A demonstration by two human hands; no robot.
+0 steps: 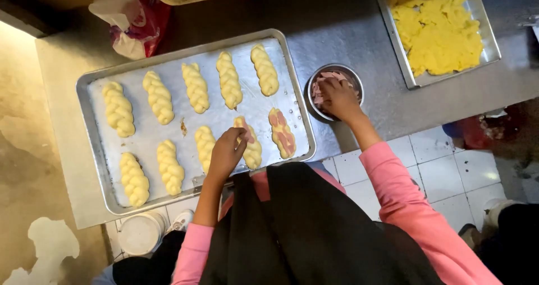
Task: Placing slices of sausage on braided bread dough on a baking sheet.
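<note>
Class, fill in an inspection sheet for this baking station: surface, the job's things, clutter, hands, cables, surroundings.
Surface: grey metal table, worn, with pale patches at the left.
Job's things: baking tray with ten braided dough pieces; one topped with pink slices, one partly topped. Round bowl of pink slices beside the tray.
Clutter: crumpled bag; second tray of yellow filling.
Hands: left hand on the partly topped dough; right hand in the bowl.
Cables: nothing seen.
Surroundings: white tiled floor; white bucket under the table.

Right hand [338, 98] covers most of bowl [334, 92] contents; yellow-filled tray [489, 38] cut off at top edge.
</note>
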